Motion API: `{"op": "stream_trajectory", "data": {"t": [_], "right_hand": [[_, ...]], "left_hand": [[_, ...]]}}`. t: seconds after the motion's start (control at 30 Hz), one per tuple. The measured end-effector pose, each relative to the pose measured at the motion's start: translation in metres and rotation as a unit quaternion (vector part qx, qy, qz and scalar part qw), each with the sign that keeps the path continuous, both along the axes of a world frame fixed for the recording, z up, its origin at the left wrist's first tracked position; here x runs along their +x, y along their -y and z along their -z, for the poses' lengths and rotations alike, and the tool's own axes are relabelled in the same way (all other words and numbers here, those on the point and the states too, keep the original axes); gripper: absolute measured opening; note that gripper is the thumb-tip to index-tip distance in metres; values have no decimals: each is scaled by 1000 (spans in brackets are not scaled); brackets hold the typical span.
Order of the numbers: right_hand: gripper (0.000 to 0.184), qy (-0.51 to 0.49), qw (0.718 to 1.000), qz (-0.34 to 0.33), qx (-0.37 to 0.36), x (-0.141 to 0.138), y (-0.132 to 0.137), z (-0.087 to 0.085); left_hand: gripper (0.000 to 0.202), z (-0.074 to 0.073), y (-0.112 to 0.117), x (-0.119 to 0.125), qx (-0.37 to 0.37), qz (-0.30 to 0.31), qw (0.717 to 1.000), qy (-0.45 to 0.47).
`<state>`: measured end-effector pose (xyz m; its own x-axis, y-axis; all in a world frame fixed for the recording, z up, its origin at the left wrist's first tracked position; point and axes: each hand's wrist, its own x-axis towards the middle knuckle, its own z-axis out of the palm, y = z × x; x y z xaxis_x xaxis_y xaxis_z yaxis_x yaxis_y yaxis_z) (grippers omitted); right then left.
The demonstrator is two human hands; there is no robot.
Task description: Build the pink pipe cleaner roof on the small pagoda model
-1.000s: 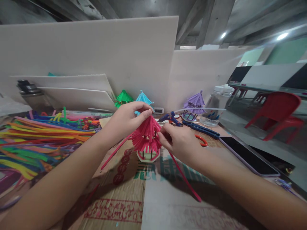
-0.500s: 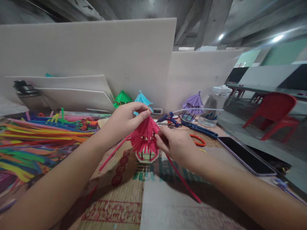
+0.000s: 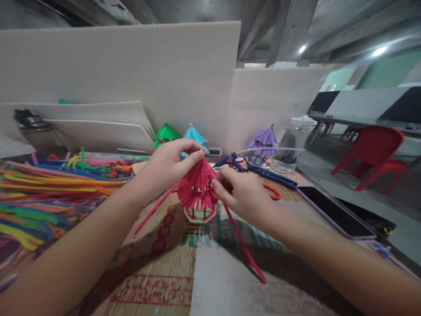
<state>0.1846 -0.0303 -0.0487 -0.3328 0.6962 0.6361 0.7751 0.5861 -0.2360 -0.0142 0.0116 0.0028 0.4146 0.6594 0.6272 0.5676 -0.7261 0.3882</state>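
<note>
A small red pavilion model (image 3: 194, 193) with a two-tiered roof of pipe cleaners stands upright on a pale, many-sided base (image 3: 200, 217). At its peak, the thumb and forefinger of my left hand (image 3: 173, 163) are pinched together on the roof tip. My right hand (image 3: 241, 191) is closed at the right edge of the roof, its fingertips gripping a red pipe cleaner (image 3: 243, 245) whose free end trails down to the table. Another red length (image 3: 153, 214) sticks out on the left side. Exactly where the strand passes between my right fingers is hidden.
Piles of coloured pipe cleaners (image 3: 62, 184) lie at left. Behind are green (image 3: 166, 133), blue (image 3: 192, 134) and purple (image 3: 263, 141) pavilions and a glue gun (image 3: 232, 161). Orange-handled scissors (image 3: 272, 192), a phone (image 3: 335, 213) and a clear bottle (image 3: 291, 149) sit at right.
The red pipe cleaner's free end under my right hand has swung slightly left and down. Both hands keep their places on the model; the view has shifted a little.
</note>
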Motion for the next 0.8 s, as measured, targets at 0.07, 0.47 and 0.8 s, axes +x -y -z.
{"op": "stream_trajectory", "data": {"t": [0.07,0.47,0.8], "right_hand": [[20,25,1000,5,17,-1,0,1],[33,-24,955,-46,-291,11,-9,-16],[20,-171,907,-88,-374,4,-22,-1]], "left_hand": [[26,0,1,0,-8,-2,1000,2],[23,3,-11,-5,-37,2,999,-30],[25,4,-11,-4,-36,4,999,-28]]}}
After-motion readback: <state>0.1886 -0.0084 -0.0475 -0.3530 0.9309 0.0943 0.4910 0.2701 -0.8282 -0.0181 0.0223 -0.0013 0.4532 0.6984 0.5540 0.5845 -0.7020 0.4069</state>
